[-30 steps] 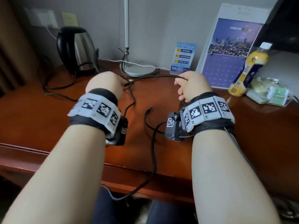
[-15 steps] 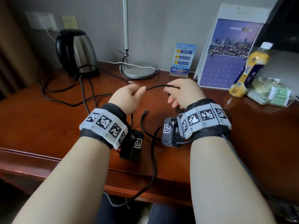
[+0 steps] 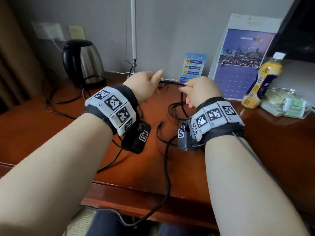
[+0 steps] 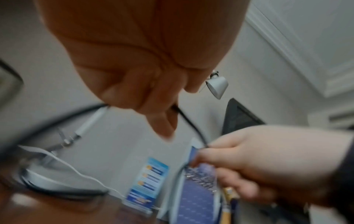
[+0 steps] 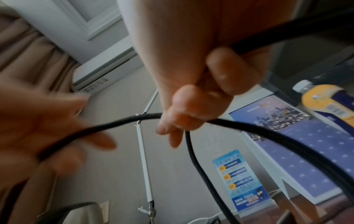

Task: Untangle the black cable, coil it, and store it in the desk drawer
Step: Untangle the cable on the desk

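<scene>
The black cable point(image 3: 172, 83) runs taut between my two hands above the wooden desk point(image 3: 34, 130). My left hand point(image 3: 148, 82) grips it with curled fingers, the forefinger sticking out; the left wrist view shows the cable point(image 4: 191, 125) leaving the left hand point(image 4: 145, 91) towards the right. My right hand point(image 3: 199, 92) grips gathered turns, and loops point(image 3: 177, 109) hang below it. In the right wrist view the right hand's fingers point(image 5: 191, 106) curl round the strands point(image 5: 249, 130). A free plug end point(image 3: 159, 123) lies on the desk. The rest trails over the front edge point(image 3: 167, 181).
A black and steel kettle point(image 3: 83, 62) stands at the back left, its cord point(image 3: 56, 100) on the desk. A lamp pole point(image 3: 133, 31), a blue card point(image 3: 192, 67) and a calendar stand point(image 3: 242, 62) line the wall. At the right are a yellow bottle point(image 3: 262, 80) and a tray of packets point(image 3: 286, 104).
My left hand swung in from the left to close beside the right, then both hands rose and moved toward the wall. More cable now hangs in loops under the right hand.
</scene>
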### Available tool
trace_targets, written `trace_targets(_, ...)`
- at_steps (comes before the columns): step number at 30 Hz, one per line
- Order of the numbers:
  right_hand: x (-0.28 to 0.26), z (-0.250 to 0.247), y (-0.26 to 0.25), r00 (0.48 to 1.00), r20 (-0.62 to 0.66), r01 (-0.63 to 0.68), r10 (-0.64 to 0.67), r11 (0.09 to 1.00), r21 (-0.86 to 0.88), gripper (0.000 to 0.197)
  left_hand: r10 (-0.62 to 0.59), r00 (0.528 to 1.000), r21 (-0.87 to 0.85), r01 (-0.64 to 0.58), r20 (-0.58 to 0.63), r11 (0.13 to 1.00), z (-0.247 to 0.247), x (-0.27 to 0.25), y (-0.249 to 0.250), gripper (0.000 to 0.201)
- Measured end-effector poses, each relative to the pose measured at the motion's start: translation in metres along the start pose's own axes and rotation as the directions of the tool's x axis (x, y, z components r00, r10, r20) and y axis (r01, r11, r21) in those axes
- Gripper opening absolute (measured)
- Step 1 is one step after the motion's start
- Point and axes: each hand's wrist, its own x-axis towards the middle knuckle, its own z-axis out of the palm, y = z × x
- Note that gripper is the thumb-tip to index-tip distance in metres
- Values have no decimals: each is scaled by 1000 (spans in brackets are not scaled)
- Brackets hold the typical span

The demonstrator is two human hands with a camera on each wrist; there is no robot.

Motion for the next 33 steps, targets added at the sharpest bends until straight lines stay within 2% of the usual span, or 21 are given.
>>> trace_targets(4,-6,-12,-4,982,130,166,-134,949,-270,21,17,999,66,-15,-30,998,-6,10,5,39)
trace_targets(9,-7,-24,15,980,173,150,-99,938,-313,26,-116,993,-44,116,-3,992,-19,8,-17,33)
trace_targets(10,-7,-23,16,980,169,150,-102,941,-302,27,-121,993,-15,121,8,993,-18,7,-18,32)
trace_targets(14,-8,-15,11,981,103,182,-162,955,-236,29,-79,997,298,72,10,952,-10,8,-15,30)
trace_targets(16,-10,-11,4,977,112,205,-182,946,-253,31,-59,998,364,50,14,930,-4,10,-7,29)
trace_targets(18,-12,-8,-3,973,108,226,-202,923,-310,34,24,999,381,-31,21,924,3,11,3,28)
trace_targets(20,-16,-6,-7,973,72,230,-219,914,-333,38,81,997,372,-77,5,925,8,9,11,30)
trace_targets(23,-17,-6,-1,975,31,219,-219,932,-290,36,52,997,282,-36,-49,959,6,6,10,42)
trace_targets(26,-14,-10,13,986,19,165,-166,954,-249,32,-24,990,3,25,-142,1000,-10,5,2,36)
trace_targets(28,-11,-11,19,992,28,127,-124,962,-243,31,-68,976,-152,37,-206,988,-20,8,-4,28)
trace_targets(30,-10,-11,19,994,22,112,-110,966,-232,30,-74,974,-154,41,-216,987,-23,10,-9,28)
trace_targets(33,-7,-10,11,993,13,115,-116,958,-264,32,-17,985,30,23,-170,999,-18,12,-11,35)
